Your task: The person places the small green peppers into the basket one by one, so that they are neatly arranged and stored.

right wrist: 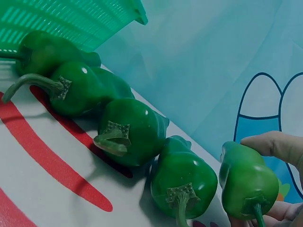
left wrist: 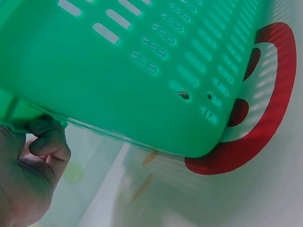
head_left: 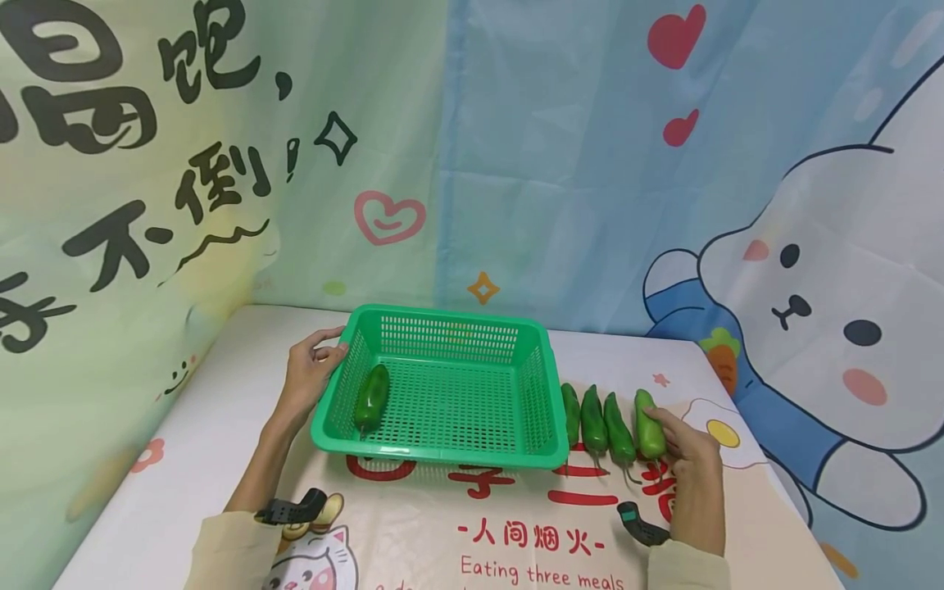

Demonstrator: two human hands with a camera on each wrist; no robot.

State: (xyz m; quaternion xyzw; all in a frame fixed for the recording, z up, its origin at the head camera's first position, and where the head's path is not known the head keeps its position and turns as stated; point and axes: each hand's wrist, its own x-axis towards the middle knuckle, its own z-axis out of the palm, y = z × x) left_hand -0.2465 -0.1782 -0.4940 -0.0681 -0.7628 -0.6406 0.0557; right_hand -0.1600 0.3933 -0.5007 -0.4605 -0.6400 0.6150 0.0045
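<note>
Gripping slotted plastic basket, glossy tapered pepper.

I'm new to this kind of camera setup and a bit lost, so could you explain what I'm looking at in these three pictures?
There is no machine here: these are a person's two bare hands. The widest picture comes from a camera worn on the head, looking forward and down. The other two come from cameras on the left and right wrists, each looking at that hand's work.

On the printed tablecloth is a green plastic basket, with one green pepper inside, toward its left end. More green peppers lie in a row to the right of it.

The left hand grips the basket's left rim. The right hand holds a lighter green pepper at the row's right end.
</note>
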